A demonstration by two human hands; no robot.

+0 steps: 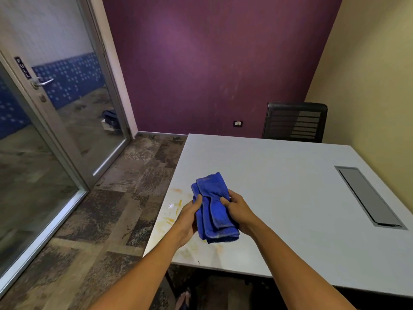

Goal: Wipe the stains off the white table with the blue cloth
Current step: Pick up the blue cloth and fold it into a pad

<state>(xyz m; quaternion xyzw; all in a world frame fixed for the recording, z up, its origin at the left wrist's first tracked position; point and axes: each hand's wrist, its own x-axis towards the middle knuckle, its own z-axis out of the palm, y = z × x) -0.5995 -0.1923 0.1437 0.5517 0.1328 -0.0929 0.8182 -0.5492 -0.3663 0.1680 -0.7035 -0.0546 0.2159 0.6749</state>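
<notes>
Fingers (199, 201) grip blue cloth (213, 211), both hands.

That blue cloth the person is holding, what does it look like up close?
The blue cloth looks like a soft, textured towel, folded into thick layers with faint pale soiling near its lower edge. It is held over the stained near-left corner of the white table, the left hand gripping its left side and the right hand pinching its right.

The cloth (213, 206) is deep blue. The counter (279, 175) is white, with yellow and orange stains (172, 218). The wall (212, 63) is purple, the chair (295, 121) black.
</notes>
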